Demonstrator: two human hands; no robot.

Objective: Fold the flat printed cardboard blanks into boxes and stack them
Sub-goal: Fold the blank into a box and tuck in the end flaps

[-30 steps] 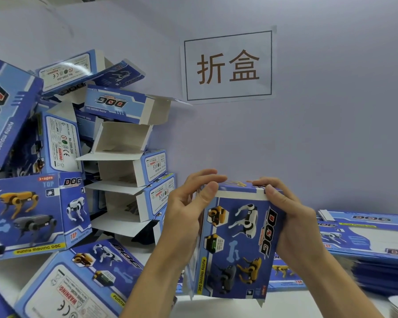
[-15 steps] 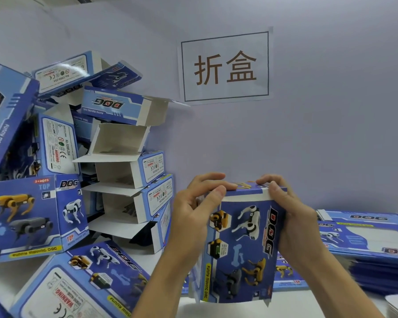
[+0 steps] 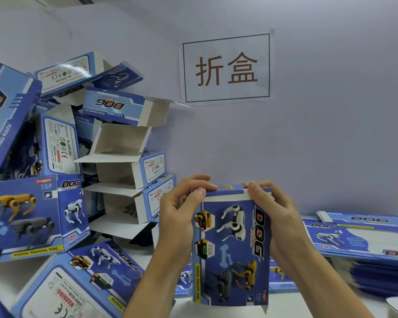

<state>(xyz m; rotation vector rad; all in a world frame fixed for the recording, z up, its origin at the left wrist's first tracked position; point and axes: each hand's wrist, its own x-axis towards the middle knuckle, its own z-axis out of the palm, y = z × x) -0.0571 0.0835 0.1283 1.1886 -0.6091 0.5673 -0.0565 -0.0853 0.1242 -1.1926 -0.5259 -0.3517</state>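
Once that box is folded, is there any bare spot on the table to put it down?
Little. A white strip of table shows under the folded boxes at left, and another sliver below the held box. The left side is crowded with piled boxes, the right with flat blanks. Both hands grip the box.

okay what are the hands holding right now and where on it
Both the left hand and right hand grip one upright printed box at its top end, fingers curled over the top edge.
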